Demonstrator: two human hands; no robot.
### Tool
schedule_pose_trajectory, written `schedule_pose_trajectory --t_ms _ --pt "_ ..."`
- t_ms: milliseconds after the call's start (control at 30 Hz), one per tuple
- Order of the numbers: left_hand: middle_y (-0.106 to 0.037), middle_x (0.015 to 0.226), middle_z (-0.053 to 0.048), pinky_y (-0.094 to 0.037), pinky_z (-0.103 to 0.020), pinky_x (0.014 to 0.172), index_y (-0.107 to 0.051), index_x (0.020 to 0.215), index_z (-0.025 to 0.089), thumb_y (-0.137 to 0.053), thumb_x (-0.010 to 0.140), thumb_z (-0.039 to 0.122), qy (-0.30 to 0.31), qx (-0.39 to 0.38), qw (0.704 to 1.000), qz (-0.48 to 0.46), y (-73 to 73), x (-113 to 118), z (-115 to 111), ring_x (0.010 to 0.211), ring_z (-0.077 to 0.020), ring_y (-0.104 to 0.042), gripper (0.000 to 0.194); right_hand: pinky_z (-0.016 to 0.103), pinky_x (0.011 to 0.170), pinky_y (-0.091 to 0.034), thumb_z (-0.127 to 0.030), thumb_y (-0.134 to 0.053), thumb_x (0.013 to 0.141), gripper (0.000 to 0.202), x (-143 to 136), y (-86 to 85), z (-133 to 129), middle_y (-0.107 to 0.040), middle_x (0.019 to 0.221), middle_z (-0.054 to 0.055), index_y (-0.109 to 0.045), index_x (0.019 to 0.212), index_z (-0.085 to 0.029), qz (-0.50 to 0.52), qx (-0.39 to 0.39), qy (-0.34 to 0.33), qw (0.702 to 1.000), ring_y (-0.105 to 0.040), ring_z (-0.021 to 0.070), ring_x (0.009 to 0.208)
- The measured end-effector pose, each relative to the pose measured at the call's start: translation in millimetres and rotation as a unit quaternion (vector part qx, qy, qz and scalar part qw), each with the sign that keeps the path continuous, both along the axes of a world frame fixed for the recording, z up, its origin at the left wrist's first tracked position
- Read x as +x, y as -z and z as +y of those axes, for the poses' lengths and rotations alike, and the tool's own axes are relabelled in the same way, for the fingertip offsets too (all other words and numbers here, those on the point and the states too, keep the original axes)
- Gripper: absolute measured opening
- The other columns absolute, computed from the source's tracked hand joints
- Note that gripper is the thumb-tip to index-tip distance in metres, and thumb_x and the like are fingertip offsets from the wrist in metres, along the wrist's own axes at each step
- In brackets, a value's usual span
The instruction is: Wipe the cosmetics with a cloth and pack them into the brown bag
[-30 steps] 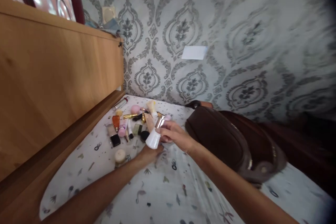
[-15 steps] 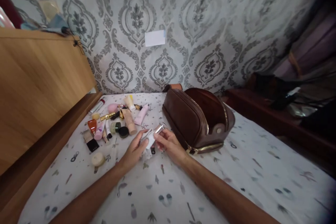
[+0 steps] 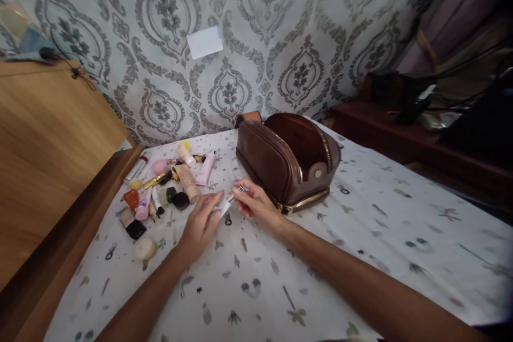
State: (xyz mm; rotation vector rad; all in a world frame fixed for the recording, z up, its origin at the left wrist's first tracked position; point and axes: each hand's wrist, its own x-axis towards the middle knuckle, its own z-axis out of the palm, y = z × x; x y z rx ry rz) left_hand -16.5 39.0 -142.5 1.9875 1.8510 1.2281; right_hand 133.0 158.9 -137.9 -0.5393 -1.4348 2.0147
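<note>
My left hand is closed loosely on a white, tissue-like piece, which stretches across to my right hand. In the fingertips of my right hand is a small silvery metal item; the fingers hide most of it, so its kind is unclear. Both hands are close together over the patterned white sheet. Just right of them stands a brown leather toiletry bag with its zipped top gaping wide. To the left of my hands, the black-lidded jar and a beige tube lie nearest.
Several cosmetics lie in a group at left, including a pink tube, a pink sponge, a black compact and a round cream-coloured jar. A wooden cabinet borders the left, a patterned wall the back.
My view has shifted, so the bag and cosmetics appear farther left. The silvery item has turned and is now more covered by my right fingers. My left fingers have stretched forward along the white piece.
</note>
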Motion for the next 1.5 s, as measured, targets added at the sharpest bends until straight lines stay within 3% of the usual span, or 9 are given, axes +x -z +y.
schedule_pose_trajectory --t_ms 167,267,333,533,800,1067,1300,1400,1500 --pt "-0.060 0.122 -0.017 -0.056 -0.042 0.081 -0.043 0.144 0.020 -0.049 0.095 0.021 -0.033 0.065 0.930 0.361 5.7 8 -4 0.106 -0.0312 -0.061 0.049 0.017 0.034 -0.018 -0.063 -0.069 0.073 0.049 -2 3.7 -11 -0.042 0.047 -0.012 -0.042 0.078 -0.023 -0.011 -0.015 0.004 1.000 -0.032 0.0053 0.036" --pt "-0.062 0.114 -0.017 -0.058 -0.038 0.069 -0.043 0.142 0.017 -0.050 0.093 0.014 -0.050 0.091 0.895 0.435 9.0 7 -4 0.096 -0.0299 -0.064 0.049 0.017 0.034 -0.017 -0.062 -0.069 0.073 0.048 -2 3.0 -14 -0.039 0.048 -0.012 -0.042 0.076 -0.023 -0.021 -0.014 0.004 1.000 -0.032 0.0055 0.036" --pt "-0.062 0.111 -0.016 -0.058 -0.037 0.069 -0.043 0.141 0.016 -0.048 0.093 0.014 -0.033 0.097 0.897 0.429 8.6 3 -5 0.096 -0.0289 -0.064 0.048 0.018 0.034 -0.017 -0.061 -0.068 0.073 0.046 -2 2.4 -13 -0.038 0.049 -0.011 -0.043 0.075 -0.023 -0.025 -0.007 0.008 1.000 -0.033 0.0058 0.037" --pt "-0.058 0.119 -0.015 -0.058 -0.038 0.083 -0.051 0.139 0.021 -0.045 0.095 0.014 0.033 0.071 0.944 0.320 2.6 -8 -6 0.106 -0.0256 -0.062 0.045 0.020 0.039 -0.024 -0.053 -0.075 0.068 0.038 -2 4.5 -2 -0.043 0.046 -0.009 -0.057 0.073 -0.020 -0.037 0.058 0.027 0.997 -0.035 0.0065 0.040" --pt "-0.047 0.135 -0.017 -0.049 -0.046 0.101 -0.069 0.108 0.018 -0.061 0.090 0.018 0.124 0.106 0.950 0.266 -13.4 -17 -7 0.125 -0.0287 -0.050 0.020 0.020 0.035 -0.018 -0.056 -0.067 0.073 0.040 -2 9.7 2 -0.047 0.047 -0.008 -0.048 0.068 -0.022 -0.050 0.033 0.081 0.995 -0.033 0.0064 0.036" --pt "-0.050 0.136 -0.013 -0.049 -0.037 0.100 -0.070 0.112 0.023 -0.054 0.094 0.015 0.059 0.109 0.980 0.156 4.0 -22 -5 0.123 -0.0234 -0.055 0.025 0.018 0.034 -0.011 -0.051 -0.066 0.072 0.038 -3 8.5 0 -0.046 0.049 -0.008 -0.043 0.067 -0.022 -0.052 -0.049 0.067 0.995 -0.029 0.0042 0.036" --pt "-0.063 0.129 -0.008 -0.039 -0.038 0.109 -0.063 0.127 0.023 -0.059 0.091 0.032 -0.074 0.061 0.983 -0.155 -3.6 -18 0 0.125 -0.0249 -0.054 0.037 0.017 0.036 -0.013 -0.053 -0.072 0.069 0.044 -2 4.2 -8 -0.052 0.054 -0.007 -0.041 0.071 -0.022 -0.007 -0.096 0.007 0.995 -0.035 0.0048 0.039" --pt "-0.067 0.119 -0.007 -0.049 -0.030 0.093 -0.065 0.123 0.021 -0.062 0.087 0.043 -0.102 0.031 0.947 -0.304 -5.2 -12 2 0.111 -0.0225 -0.061 0.042 0.017 0.036 -0.018 -0.056 -0.076 0.068 0.049 -2 3.3 -15 -0.057 0.056 -0.005 -0.041 0.072 -0.022 0.008 -0.098 -0.031 0.995 -0.039 0.0059 0.042" --pt "-0.068 0.099 -0.004 -0.045 -0.018 0.054 -0.065 0.120 0.021 -0.066 0.081 0.056 -0.136 -0.004 0.905 -0.403 -5.7 -8 3 0.069 -0.0116 -0.058 0.053 0.017 0.039 -0.023 -0.057 -0.077 0.069 0.049 -3 6.8 -18 -0.060 0.060 -0.003 -0.043 0.073 -0.022 0.014 -0.075 -0.049 0.996 -0.043 0.0068 0.044"
